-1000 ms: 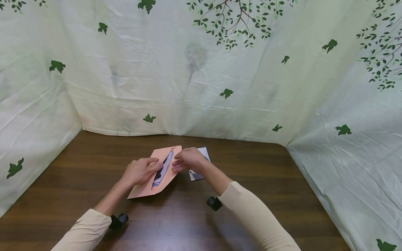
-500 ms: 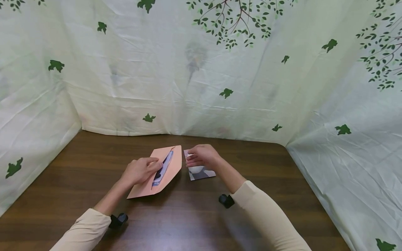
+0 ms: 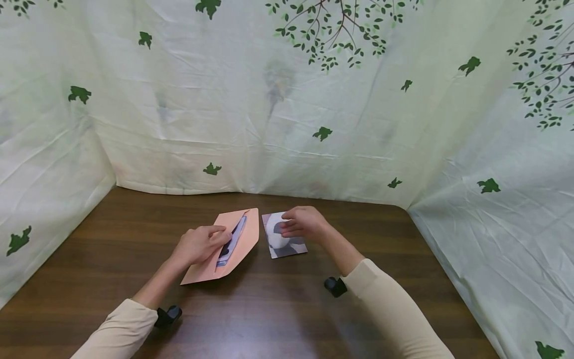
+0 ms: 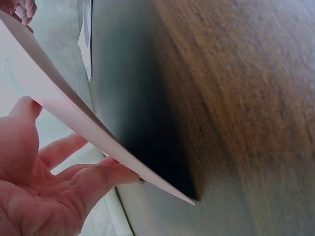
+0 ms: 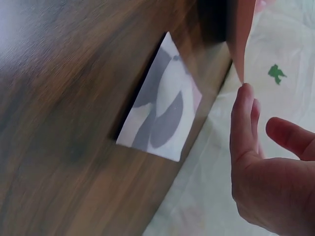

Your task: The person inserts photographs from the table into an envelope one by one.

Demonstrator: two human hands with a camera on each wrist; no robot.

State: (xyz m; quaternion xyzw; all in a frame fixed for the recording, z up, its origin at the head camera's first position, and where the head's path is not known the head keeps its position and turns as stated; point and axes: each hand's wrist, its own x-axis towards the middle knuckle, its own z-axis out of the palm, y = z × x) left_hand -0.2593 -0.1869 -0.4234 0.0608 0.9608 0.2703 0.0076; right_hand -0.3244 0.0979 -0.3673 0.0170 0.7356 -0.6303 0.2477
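My left hand (image 3: 204,244) holds a salmon-pink envelope (image 3: 248,234) at its left side, tilted up off the table. Inside the envelope's opening shows a bluish card (image 3: 232,245) with a dark shape on it. From the left wrist camera the envelope (image 4: 74,110) appears edge-on, with fingers (image 4: 106,179) against it. To the right, my right hand (image 3: 305,222) hovers over a square picture card (image 3: 282,244) lying on the table, fingers extended and nothing between them. Grey and white shapes cover this picture card (image 5: 165,105), which lies apart from the hand in the right wrist view.
The brown wooden table (image 3: 251,319) ends at the back against a pale curtain (image 3: 278,124) printed with green leaves. More curtain hangs at both sides. A black wrist camera (image 3: 168,316) sits under the left wrist, another black camera (image 3: 335,286) under the right.
My right hand has moved right, from the envelope's right edge to above the picture card, uncovering more of the card, which has also turned and shifted slightly. The left hand and envelope stay put.
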